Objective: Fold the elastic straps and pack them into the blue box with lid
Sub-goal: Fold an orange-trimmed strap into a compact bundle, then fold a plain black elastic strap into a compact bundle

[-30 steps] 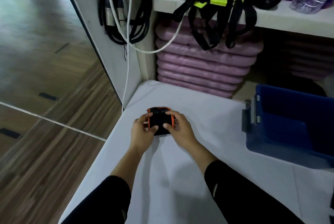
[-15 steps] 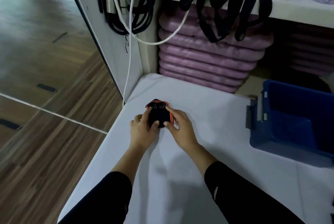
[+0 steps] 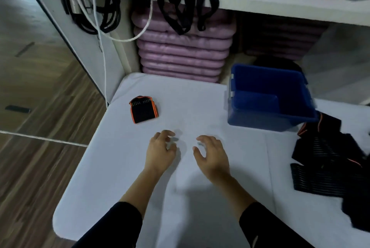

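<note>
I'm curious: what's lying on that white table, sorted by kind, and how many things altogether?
Folded strap, black with orange trim: 1
Blue box, open: 1
Heap of unfolded black straps: 1 heap; the straps within it cannot be counted
Total: 3

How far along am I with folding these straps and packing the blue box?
Done: one folded strap lies on the table, unboxed. In hand: nothing; left hand and right hand hover empty. Left: the unfolded straps piled at right; the blue box shows none inside.
</note>
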A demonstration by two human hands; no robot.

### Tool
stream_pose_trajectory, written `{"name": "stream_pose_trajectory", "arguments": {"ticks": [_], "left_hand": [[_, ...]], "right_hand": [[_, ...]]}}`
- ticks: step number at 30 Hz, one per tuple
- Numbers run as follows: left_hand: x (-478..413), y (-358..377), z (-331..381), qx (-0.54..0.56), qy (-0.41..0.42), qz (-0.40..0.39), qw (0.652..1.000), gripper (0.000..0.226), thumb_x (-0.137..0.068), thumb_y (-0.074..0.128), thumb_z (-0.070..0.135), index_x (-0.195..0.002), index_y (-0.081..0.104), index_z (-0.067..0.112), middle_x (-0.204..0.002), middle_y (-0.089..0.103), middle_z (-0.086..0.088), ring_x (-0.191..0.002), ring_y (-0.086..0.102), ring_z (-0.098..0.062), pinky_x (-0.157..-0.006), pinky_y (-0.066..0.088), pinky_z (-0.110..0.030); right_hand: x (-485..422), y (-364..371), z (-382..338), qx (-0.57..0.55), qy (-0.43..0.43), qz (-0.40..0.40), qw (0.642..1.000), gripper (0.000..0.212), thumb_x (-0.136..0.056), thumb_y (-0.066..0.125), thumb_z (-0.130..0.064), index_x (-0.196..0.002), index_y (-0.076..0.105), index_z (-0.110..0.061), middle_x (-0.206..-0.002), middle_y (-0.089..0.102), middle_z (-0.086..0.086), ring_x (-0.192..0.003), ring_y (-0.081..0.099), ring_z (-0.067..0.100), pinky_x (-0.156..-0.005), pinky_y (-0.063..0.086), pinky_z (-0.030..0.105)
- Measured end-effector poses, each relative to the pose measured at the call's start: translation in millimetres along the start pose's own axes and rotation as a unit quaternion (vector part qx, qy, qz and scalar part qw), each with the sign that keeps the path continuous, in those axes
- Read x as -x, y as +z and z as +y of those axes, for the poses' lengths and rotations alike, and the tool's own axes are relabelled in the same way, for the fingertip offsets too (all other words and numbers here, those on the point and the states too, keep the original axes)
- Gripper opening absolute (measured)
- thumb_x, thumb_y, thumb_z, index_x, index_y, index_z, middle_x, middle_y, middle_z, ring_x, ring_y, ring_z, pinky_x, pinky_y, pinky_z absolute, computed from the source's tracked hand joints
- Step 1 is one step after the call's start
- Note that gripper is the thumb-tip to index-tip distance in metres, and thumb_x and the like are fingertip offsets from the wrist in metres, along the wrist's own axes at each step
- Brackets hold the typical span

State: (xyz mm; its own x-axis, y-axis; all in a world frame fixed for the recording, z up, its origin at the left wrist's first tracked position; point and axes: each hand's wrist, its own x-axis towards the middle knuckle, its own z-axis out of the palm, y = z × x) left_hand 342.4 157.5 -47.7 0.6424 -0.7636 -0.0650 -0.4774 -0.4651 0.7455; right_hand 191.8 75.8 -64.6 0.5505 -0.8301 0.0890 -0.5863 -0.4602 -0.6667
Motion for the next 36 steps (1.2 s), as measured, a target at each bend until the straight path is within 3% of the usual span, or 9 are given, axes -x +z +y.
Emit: {"name": "stream_pose_trajectory", "arguments": {"ticks": [5,9,14,20,25,33,36], "left_hand": [[43.6,67.9,46.6,0.021,0.019,-0.104,0.994,0.024,-0.082,0.056,0.011,-0.103,0.062,0.023,-0.101,0.062,0.002,-0.085,0.06,-0.014,-0.082,0.053,-0.031],[68.9,121.6,95.2,0.037,0.049,-0.173,0.983,0.018,-0.082,0.058,0.013,-0.095,0.064,0.023,-0.096,0.065,0.003,-0.076,0.061,-0.012,-0.076,0.052,-0.026],[98.9,184.3,153.9,0.056,0.054,-0.213,0.974,0.017,-0.08,0.059,0.011,-0.092,0.064,0.022,-0.094,0.068,0.003,-0.077,0.063,-0.011,-0.071,0.05,-0.019],[124.6,240.4,195.4,0.043,-0.007,-0.214,0.976,0.035,-0.081,0.066,0.02,-0.113,0.054,0.018,-0.102,0.061,-0.004,-0.088,0.057,-0.017,-0.075,0.047,-0.025],[124.3,272.7,206.1,0.001,-0.081,-0.174,0.981,0.057,-0.08,0.066,0.03,-0.131,0.044,0.014,-0.118,0.059,-0.013,-0.107,0.057,-0.027,-0.091,0.048,-0.035],[120.4,303.2,221.3,-0.148,-0.078,-0.127,0.978,0.031,-0.083,0.061,0.026,-0.111,0.056,0.011,-0.108,0.059,-0.011,-0.107,0.051,-0.03,-0.087,0.047,-0.038],[122.7,305.6,225.8,-0.102,-0.087,-0.105,0.986,0.021,-0.082,0.056,0.014,-0.103,0.058,0.011,-0.103,0.061,-0.011,-0.1,0.054,-0.03,-0.083,0.048,-0.038]], "right_hand": [[55.9,-62.6,51.1,0.02,0.081,0.062,0.995,0.034,-0.087,0.048,-0.037,-0.116,0.057,-0.023,-0.112,0.062,-0.007,-0.103,0.053,0.01,-0.083,0.038,0.017],[87.2,-116.7,97.8,0.025,0.111,0.125,0.986,0.033,-0.083,0.05,-0.033,-0.112,0.06,-0.019,-0.104,0.064,-0.003,-0.097,0.056,0.015,-0.079,0.04,0.02],[121.4,-177.0,158.1,0.033,0.155,0.169,0.973,0.034,-0.082,0.05,-0.032,-0.109,0.062,-0.013,-0.098,0.063,0.001,-0.091,0.057,0.019,-0.077,0.049,0.029],[140.9,-228.0,211.4,-0.006,0.168,0.174,0.97,0.023,-0.087,0.06,-0.016,-0.109,0.06,-0.014,-0.092,0.052,-0.008,-0.089,0.051,0.014,-0.078,0.047,0.029],[138.4,-243.2,241.9,-0.038,0.142,0.149,0.978,0.025,-0.086,0.062,-0.013,-0.112,0.06,-0.012,-0.095,0.053,-0.005,-0.092,0.052,0.016,-0.083,0.05,0.032],[117.0,-250.6,264.3,-0.056,0.114,0.089,0.988,0.026,-0.089,0.058,-0.018,-0.115,0.058,-0.017,-0.101,0.048,-0.013,-0.099,0.053,0.016,-0.09,0.049,0.036],[106.6,-253.7,268.9,-0.057,0.107,0.098,0.988,0.025,-0.089,0.058,-0.017,-0.113,0.059,-0.016,-0.1,0.05,-0.01,-0.098,0.055,0.019,-0.09,0.049,0.038]]}}
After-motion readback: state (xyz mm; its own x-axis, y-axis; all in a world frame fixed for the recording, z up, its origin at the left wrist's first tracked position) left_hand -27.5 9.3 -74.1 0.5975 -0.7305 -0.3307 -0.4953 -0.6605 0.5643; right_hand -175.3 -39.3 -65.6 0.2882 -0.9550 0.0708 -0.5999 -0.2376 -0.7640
